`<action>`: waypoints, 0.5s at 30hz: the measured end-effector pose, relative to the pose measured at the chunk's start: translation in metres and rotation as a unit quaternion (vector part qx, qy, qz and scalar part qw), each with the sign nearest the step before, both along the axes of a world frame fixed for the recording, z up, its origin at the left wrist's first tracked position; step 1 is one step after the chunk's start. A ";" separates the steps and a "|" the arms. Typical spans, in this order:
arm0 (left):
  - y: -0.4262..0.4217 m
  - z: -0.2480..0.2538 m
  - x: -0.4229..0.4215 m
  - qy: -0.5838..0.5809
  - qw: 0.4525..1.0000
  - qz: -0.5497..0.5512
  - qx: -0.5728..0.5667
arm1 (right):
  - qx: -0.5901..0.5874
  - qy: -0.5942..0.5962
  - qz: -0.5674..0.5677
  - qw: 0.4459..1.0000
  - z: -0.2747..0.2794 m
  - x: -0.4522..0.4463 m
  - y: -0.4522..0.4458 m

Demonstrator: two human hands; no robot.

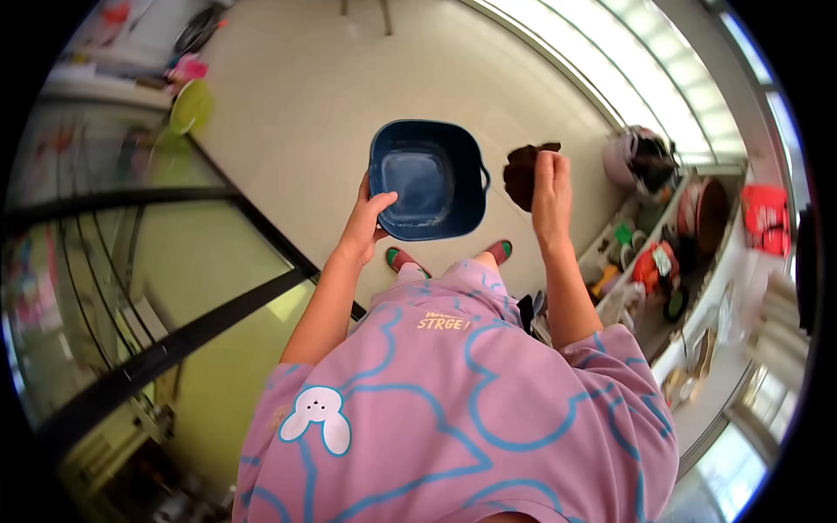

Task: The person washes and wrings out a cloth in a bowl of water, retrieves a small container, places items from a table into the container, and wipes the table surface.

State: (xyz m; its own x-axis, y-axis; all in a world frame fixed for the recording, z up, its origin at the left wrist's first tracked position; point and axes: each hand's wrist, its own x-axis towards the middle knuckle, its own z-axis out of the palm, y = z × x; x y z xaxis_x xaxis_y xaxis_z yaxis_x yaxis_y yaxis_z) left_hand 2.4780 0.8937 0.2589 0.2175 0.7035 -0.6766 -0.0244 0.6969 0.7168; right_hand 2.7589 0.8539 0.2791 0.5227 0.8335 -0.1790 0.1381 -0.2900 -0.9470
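A dark blue square basin [423, 187] with side handles hangs over the floor in the middle of the view. My left hand [364, 225] grips its left edge, thumb over the inside and fingers beneath. The inside shows a shiny bottom and whitish marks near the lower rim. To the right, my right hand [551, 193] is closed on a crumpled dark brown cloth [520, 177], which dangles on the hand's left side. The cloth and the basin are apart.
A glass-panelled cabinet with black frames [261, 301] stands at the left. A green basin [192, 106] is at the upper left. On the right are a long shelf of assorted items [658, 270], a pinkish container [621, 159] and a red bag [765, 218].
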 end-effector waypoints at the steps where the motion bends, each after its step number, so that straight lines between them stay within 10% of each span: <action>1: -0.005 0.005 -0.029 -0.003 1.000 0.028 0.008 | 0.026 0.083 0.079 0.993 0.011 -0.038 0.010; 7: -0.041 0.017 -0.140 -0.076 0.983 0.116 0.120 | 0.216 -0.325 0.613 0.687 -0.014 -0.233 0.065; 12: -0.086 0.004 -0.197 -0.038 0.938 0.308 0.151 | 0.292 -0.445 0.626 0.570 -0.054 -0.323 0.085; 15: -0.111 0.003 -0.217 -0.020 0.879 0.443 0.177 | 0.068 -0.511 0.670 0.535 -0.046 -0.366 0.075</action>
State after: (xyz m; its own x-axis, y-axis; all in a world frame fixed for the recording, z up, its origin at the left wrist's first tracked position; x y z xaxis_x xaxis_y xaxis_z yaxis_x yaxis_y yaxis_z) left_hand 2.2607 0.7826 0.2618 -0.5033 0.7733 -0.3856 -0.4751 0.1252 0.8710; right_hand 2.3932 0.9293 0.2328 -0.7927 0.5513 -0.2601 0.6006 0.7793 -0.1786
